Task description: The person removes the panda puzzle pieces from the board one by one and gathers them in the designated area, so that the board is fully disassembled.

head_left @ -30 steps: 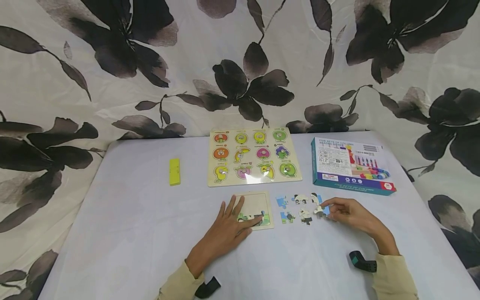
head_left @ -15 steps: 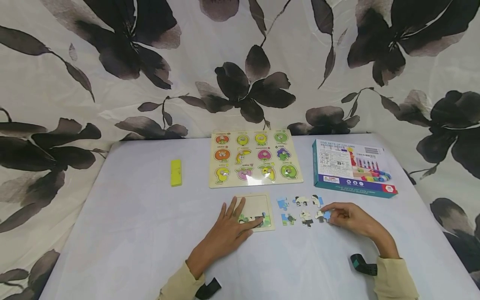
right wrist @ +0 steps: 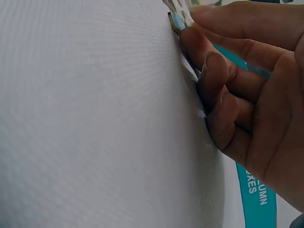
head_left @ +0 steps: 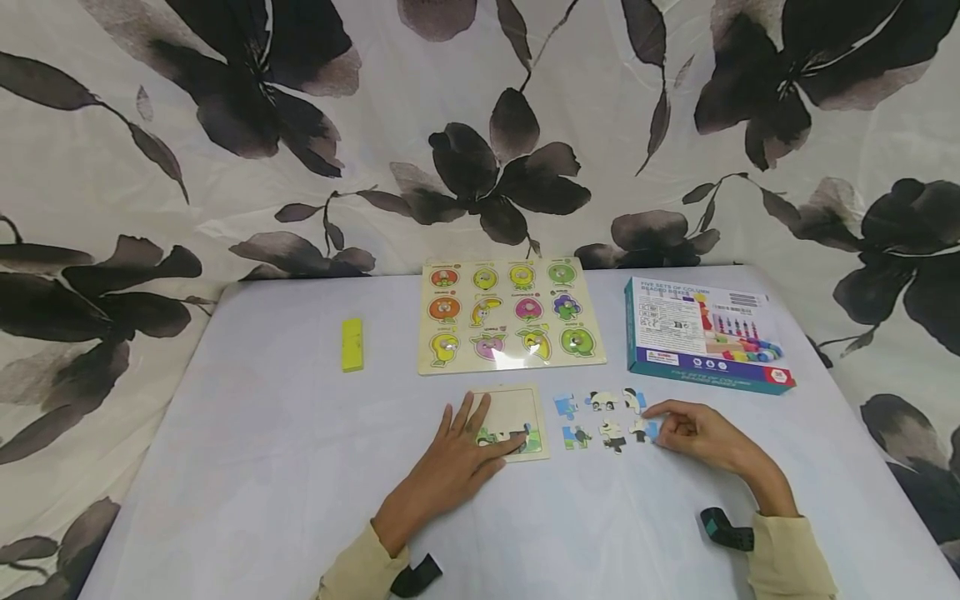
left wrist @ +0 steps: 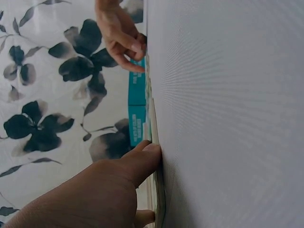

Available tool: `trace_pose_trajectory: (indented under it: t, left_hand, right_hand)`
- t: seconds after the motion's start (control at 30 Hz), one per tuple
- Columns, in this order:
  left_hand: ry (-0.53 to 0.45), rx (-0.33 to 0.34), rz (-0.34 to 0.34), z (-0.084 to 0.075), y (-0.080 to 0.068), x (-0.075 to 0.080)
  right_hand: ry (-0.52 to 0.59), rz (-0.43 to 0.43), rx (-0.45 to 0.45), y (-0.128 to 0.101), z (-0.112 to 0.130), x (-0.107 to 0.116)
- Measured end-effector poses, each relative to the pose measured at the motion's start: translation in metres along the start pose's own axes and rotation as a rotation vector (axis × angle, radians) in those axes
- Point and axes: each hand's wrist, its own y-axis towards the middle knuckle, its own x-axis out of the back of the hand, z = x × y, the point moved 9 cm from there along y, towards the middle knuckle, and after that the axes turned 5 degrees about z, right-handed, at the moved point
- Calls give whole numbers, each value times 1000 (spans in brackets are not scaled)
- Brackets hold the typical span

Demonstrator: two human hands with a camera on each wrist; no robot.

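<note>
In the head view my left hand (head_left: 453, 462) lies with spread fingers across a small square wooden puzzle tray (head_left: 531, 412), which has a few green and black pieces along its bottom. Its thumb rests at the tray's near edge in the left wrist view. To the right, several loose panda puzzle pieces (head_left: 612, 433) lie in two rows. My right hand (head_left: 701, 431) pinches the lower right puzzle piece (head_left: 652, 431), black, white and blue, between thumb and index finger. The other fingers are curled in against the cloth in the right wrist view.
Behind the tray lies a fruit puzzle board (head_left: 511, 317). A teal and white box (head_left: 705, 333) sits at the back right, and a yellow block (head_left: 352, 345) at the left. White cloth (head_left: 247, 467) covers the table; a flower-print sheet (head_left: 480, 108) hangs behind.
My right index fingertip has lifted back slightly from the lower right piece, which has shifted a little. The left hand stays on the tray.
</note>
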Motion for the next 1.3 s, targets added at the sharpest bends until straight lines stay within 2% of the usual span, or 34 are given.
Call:
trace_pose_trajectory:
  t: [0.37, 0.5, 0.63, 0.73, 1.0, 1.2, 1.3]
  left_hand:
    - [16, -9, -3, -1, 0, -1]
    - [14, -10, -1, -1, 0, -2]
    - [11, -12, -4, 0, 1, -2]
    - [7, -13, -10, 0, 1, -1]
    - [7, -10, -14, -1, -2, 2]
    - [45, 22, -20, 2, -8, 3]
    - [64, 15, -38, 2, -10, 4]
  right_hand:
    - [-38, -49, -43, 4, -2, 3]
    - [-69, -96, -40, 11, 11, 4]
    - [-87, -139, 20, 24, 34, -1]
    - [-92, -142, 91, 37, 56, -15]
    - [-160, -67, 277, 77, 111, -77]
    - [-184, -10, 334, 97, 129, -105]
    - [-213, 28, 358, 103, 133, -117]
